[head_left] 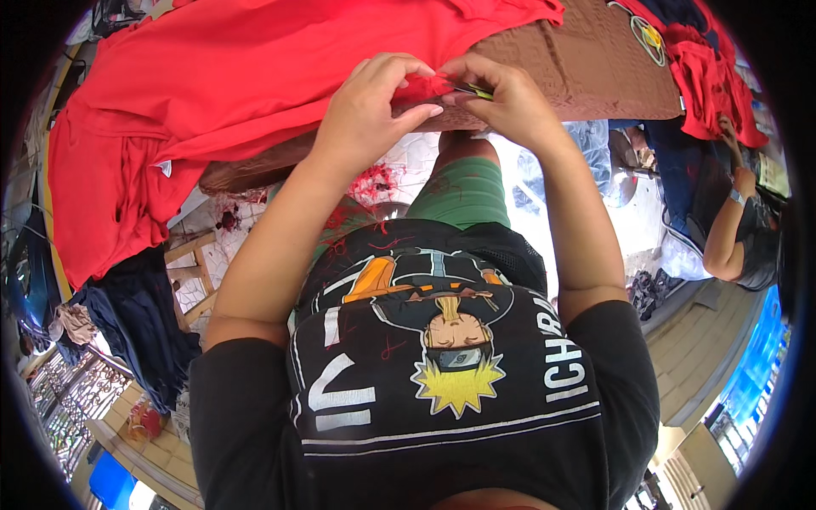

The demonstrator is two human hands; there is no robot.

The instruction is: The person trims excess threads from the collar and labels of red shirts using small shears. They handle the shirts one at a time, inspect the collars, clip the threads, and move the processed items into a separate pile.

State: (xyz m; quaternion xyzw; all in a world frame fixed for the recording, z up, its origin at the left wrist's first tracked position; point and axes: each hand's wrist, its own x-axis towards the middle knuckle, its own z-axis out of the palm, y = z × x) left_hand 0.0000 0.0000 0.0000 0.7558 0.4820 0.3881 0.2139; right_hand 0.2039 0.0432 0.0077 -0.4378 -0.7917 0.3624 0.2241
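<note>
A large red garment spreads over the brown cloth-covered table at the top of the view. My left hand pinches the edge of this red fabric between thumb and fingers near the table's front edge. Just to its right, my right hand is closed around small thread snips, dark with a yellow-green handle. Their tip points left, against a bunched bit of red fabric between the two hands. My right fingers partly cover the snips, so whether the blades are apart is hidden.
The brown-covered table carries a coiled pale cord at right. Red thread scraps litter the floor below. Dark clothing hangs at left. Another person's arm reaches toward red fabric at far right.
</note>
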